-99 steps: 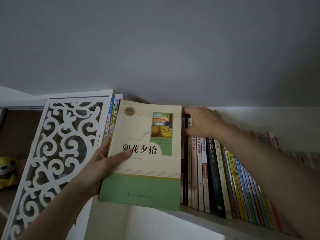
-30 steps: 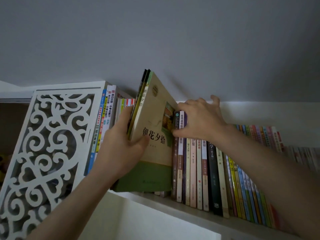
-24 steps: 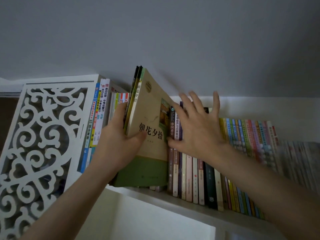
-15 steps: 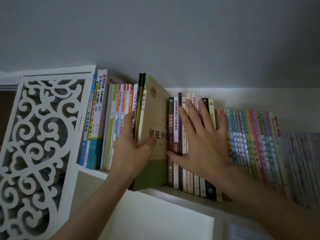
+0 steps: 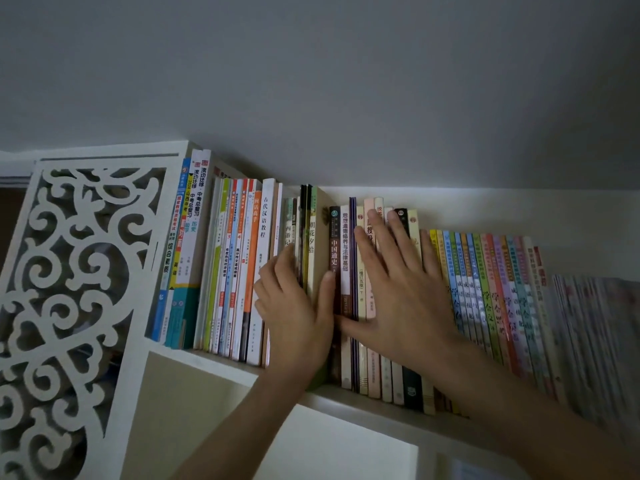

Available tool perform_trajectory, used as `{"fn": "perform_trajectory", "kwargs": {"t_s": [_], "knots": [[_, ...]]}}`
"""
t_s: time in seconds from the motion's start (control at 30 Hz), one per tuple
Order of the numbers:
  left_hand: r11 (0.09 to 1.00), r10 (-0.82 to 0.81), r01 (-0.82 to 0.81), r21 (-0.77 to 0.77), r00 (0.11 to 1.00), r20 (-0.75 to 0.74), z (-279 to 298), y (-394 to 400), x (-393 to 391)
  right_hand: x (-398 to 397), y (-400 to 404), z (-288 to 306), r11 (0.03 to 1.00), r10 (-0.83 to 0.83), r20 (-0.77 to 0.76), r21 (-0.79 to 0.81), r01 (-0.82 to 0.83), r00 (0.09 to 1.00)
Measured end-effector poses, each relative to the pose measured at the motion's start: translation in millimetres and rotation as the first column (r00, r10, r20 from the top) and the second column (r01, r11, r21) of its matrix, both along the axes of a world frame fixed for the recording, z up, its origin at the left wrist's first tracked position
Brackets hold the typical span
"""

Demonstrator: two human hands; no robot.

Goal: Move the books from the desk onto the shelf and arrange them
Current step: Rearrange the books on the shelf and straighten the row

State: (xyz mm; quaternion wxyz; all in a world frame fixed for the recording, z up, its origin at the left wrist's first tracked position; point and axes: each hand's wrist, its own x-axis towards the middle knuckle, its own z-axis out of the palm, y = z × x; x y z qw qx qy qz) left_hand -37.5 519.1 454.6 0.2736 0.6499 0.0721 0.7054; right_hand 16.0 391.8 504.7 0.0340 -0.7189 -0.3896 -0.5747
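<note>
A cream book with a green foot (image 5: 311,239) stands almost fully inside a gap in the row on the white shelf (image 5: 225,364), with two thin dark books (image 5: 303,220) against its left side. My left hand (image 5: 294,320) grips this small bundle, thumb on its right face and fingers on the left. My right hand (image 5: 398,292) lies flat, fingers spread, against the spines of the brown and cream books (image 5: 344,244) just right of the gap. All shelf books stand upright, spines outward.
Taller study books (image 5: 194,237) fill the shelf's left end beside a white carved lattice panel (image 5: 69,271). Thin colourful volumes (image 5: 485,289) run on to the right. A grey wall (image 5: 311,81) rises above, and a lower compartment (image 5: 329,445) opens below the shelf.
The bundle has turned from cover-facing to spine-out and slid deeper into the gap. My right hand went from gripping book tops to lying flat on the spines.
</note>
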Motion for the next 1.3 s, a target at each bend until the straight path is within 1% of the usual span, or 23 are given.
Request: {"fn": "perform_trajectory", "kwargs": {"t_s": [0.03, 0.07, 0.13, 0.17, 0.2, 0.27, 0.37, 0.5, 0.53, 0.6, 0.67, 0.77, 0.8, 0.9, 0.93, 1.13, 1.2, 1.3], "knots": [[0.998, -0.025, 0.026, 0.065, 1.000, -0.013, -2, 0, -5, 1, -3, 0, 1.000, 0.006, 0.001, -0.016, -0.006, 1.000], [0.983, -0.062, 0.070, 0.169, 0.997, -0.050, -6, 4, -11, 3, -7, 1, 0.999, 0.010, 0.003, -0.033, -0.010, 1.000], [0.907, -0.126, 0.195, 0.373, 0.971, -0.203, -16, 16, -23, 7, -16, 2, 0.999, 0.006, 0.009, -0.054, -0.005, 1.000], [0.870, -0.119, 0.238, 0.432, 0.951, -0.285, -21, 24, -28, 8, -20, 3, 0.998, 0.001, 0.013, -0.063, 0.000, 1.000], [0.847, -0.081, 0.242, 0.474, 0.939, -0.334, -25, 30, -31, 9, -22, 3, 0.997, -0.001, 0.017, -0.071, 0.002, 1.000], [0.832, 0.000, 0.191, 0.521, 0.939, -0.345, -27, 38, -32, 10, -24, 4, 0.997, 0.010, 0.017, -0.083, -0.008, 1.000], [0.808, 0.041, 0.184, 0.559, 0.930, -0.364, -21, 51, -39, 11, -24, 3, 0.996, 0.033, 0.016, -0.088, -0.032, 0.999], [0.719, 0.192, 0.170, 0.674, 0.884, -0.427, -4, 70, -49, 14, -24, 4, 0.995, 0.044, 0.024, -0.092, -0.042, 0.999], [0.702, 0.217, 0.165, 0.693, 0.877, -0.429, -1, 71, -45, 14, -24, 4, 0.995, 0.041, 0.026, -0.091, -0.039, 0.999], [0.662, 0.269, 0.123, 0.740, 0.882, -0.387, 1, 68, -31, 14, -24, 4, 0.995, 0.034, 0.030, -0.090, -0.031, 0.999], [0.639, 0.350, 0.040, 0.768, 0.874, -0.337, 0, 64, -20, 15, -24, 3, 0.996, 0.025, 0.030, -0.088, -0.022, 0.999], [0.565, 0.524, -0.141, 0.813, 0.822, -0.221, 2, 54, -21, 12, -22, 4, 0.996, 0.013, 0.028, -0.086, -0.010, 1.000], [0.557, 0.548, -0.168, 0.814, 0.811, -0.207, 1, 52, -24, 11, -23, 4, 0.996, 0.010, 0.028, -0.090, -0.008, 1.000], [0.617, 0.505, -0.151, 0.772, 0.829, -0.242, -11, 52, -28, 9, -25, 4, 0.996, -0.002, 0.020, -0.089, 0.003, 1.000], [0.623, 0.505, -0.158, 0.767, 0.829, -0.240, -14, 54, -28, 9, -25, 5, 0.996, -0.003, 0.020, -0.087, 0.005, 1.000], [0.533, 0.672, -0.260, 0.805, 0.709, -0.216, -5, 50, -30, 3, -22, 14, 0.994, -0.041, 0.023, -0.096, 0.043, 0.999], [0.502, 0.702, -0.293, 0.814, 0.688, -0.185, 0, 45, -36, 1, -21, 19, 0.993, -0.063, 0.017, -0.102, 0.065, 0.998], [0.515, 0.720, -0.285, 0.809, 0.656, -0.227, 8, 43, -42, -3, -25, 33, 0.990, -0.089, -0.017, -0.114, 0.087, 0.996]]}}
